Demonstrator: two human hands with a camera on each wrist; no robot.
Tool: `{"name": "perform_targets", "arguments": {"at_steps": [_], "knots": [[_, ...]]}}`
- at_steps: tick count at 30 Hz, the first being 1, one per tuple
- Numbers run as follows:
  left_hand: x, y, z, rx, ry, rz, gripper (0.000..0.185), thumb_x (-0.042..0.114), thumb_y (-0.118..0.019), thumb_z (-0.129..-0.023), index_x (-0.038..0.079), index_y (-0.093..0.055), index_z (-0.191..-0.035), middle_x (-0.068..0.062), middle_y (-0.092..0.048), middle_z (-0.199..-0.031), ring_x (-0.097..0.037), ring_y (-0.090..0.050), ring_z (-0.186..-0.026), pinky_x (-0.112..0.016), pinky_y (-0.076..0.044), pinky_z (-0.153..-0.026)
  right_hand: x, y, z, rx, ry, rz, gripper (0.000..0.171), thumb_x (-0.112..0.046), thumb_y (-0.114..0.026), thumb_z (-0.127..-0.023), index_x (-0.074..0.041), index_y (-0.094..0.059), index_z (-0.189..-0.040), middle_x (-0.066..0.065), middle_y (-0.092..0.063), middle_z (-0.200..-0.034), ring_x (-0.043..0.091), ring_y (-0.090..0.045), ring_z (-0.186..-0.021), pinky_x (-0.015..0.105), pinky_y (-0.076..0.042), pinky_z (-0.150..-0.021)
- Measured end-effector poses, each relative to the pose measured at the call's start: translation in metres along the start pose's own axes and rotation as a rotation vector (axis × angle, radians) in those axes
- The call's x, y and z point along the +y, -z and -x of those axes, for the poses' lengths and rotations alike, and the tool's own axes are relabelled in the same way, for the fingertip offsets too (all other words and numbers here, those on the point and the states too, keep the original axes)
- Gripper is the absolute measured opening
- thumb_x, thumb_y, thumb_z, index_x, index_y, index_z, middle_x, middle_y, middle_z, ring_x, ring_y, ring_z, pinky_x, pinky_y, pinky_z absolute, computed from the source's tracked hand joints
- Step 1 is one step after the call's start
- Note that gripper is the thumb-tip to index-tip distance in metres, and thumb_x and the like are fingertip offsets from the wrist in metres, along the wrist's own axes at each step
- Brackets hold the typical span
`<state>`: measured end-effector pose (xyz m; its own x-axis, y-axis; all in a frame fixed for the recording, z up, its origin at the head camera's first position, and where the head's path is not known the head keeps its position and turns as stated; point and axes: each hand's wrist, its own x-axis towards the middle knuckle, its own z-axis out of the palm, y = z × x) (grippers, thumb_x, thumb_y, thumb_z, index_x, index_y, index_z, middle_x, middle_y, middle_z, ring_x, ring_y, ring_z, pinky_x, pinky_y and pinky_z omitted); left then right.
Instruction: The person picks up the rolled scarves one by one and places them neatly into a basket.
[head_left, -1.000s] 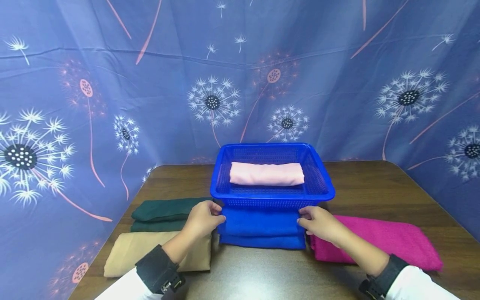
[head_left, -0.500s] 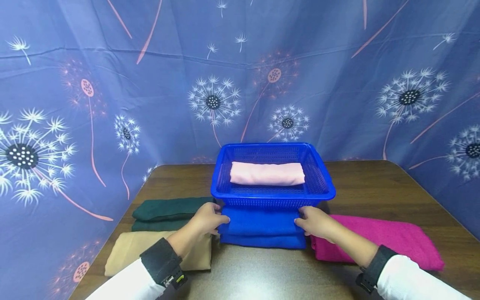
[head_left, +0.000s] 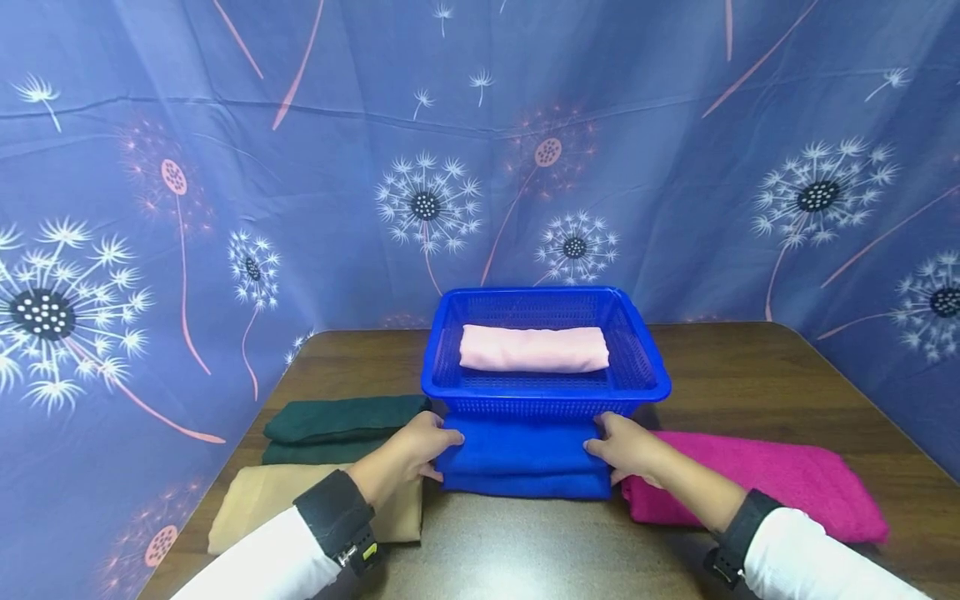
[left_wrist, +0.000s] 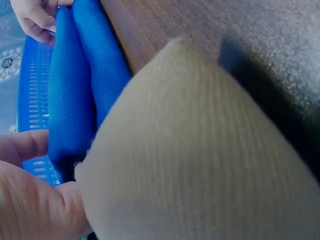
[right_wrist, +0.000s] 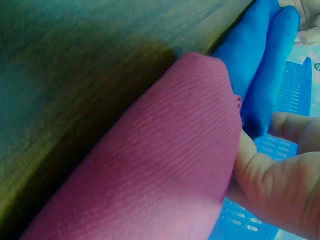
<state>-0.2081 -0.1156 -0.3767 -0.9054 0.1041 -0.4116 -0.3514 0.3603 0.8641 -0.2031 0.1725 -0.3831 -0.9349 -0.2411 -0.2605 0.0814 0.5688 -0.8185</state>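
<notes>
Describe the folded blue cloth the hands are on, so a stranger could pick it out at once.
On the dark brown wooden table, find the blue plastic mesh basket holding a folded pale pink cloth. Directly in front of it lies the folded royal-blue cloth, with the left hand and right hand at its ends. It alone matches the basket's colour.

Royal-blue folded cloth, blue mesh basket, pale-pink cloth, magenta towel, dark-green and tan cloths, dandelion-print backdrop.

Staged recording booth, not a lived-in room: dandelion-print blue backdrop cloth hung around a brown wooden tabletop, folded cloths laid out.
</notes>
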Motion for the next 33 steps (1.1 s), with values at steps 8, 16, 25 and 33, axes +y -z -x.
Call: {"name": "perform_targets", "arguments": {"at_steps": [8,16,25,33], "knots": [[-0.003,-0.005,-0.003,0.021,0.011,-0.021,0.068,0.013,-0.058,-0.083,-0.011,-0.018,-0.133,-0.034,-0.035,-0.124,-0.048,-0.041,-0.108,-0.059,-0.043,-0.070,0.000,-0.006,-0.001,0.014,-0.017,-0.125,0.055,-0.004,-0.052,-0.085,0.017,-0.021,-0.125,0.039,-0.026,-0.123,0.046,-0.045,-0.102,0.051,-0.048,-0.066],[-0.004,-0.011,-0.003,-0.002,0.022,0.009,0.069,0.013,-0.061,-0.080,-0.003,-0.020,-0.134,-0.026,-0.041,-0.122,-0.041,-0.045,-0.105,-0.060,-0.039,-0.077,0.004,-0.013,-0.001,0.021,-0.031,-0.263,0.058,-0.002,-0.051,-0.083,0.014,-0.016,-0.126,0.035,-0.025,-0.122,0.047,-0.039,-0.108,0.060,-0.043,-0.071],[-0.004,-0.013,-0.003,0.078,-0.087,-0.236,0.072,0.017,-0.065,-0.078,-0.007,-0.025,-0.133,-0.027,-0.038,-0.128,-0.043,-0.042,-0.111,-0.058,-0.042,-0.075,0.004,-0.014,0.003,0.055,-0.043,-0.272,0.060,-0.003,-0.056,-0.081,0.013,-0.018,-0.124,0.035,-0.025,-0.122,0.050,-0.035,-0.110,0.057,-0.045,-0.069],[-0.005,-0.017,-0.001,0.172,-0.186,-0.361,0.069,0.015,-0.066,-0.076,-0.009,-0.032,-0.130,-0.026,-0.036,-0.131,-0.041,-0.033,-0.120,-0.054,-0.031,-0.093,0.004,-0.016,0.004,0.070,-0.039,-0.262,0.058,-0.002,-0.057,-0.080,0.012,-0.020,-0.122,0.033,-0.028,-0.116,0.050,-0.037,-0.108,0.057,-0.045,-0.068]]}}
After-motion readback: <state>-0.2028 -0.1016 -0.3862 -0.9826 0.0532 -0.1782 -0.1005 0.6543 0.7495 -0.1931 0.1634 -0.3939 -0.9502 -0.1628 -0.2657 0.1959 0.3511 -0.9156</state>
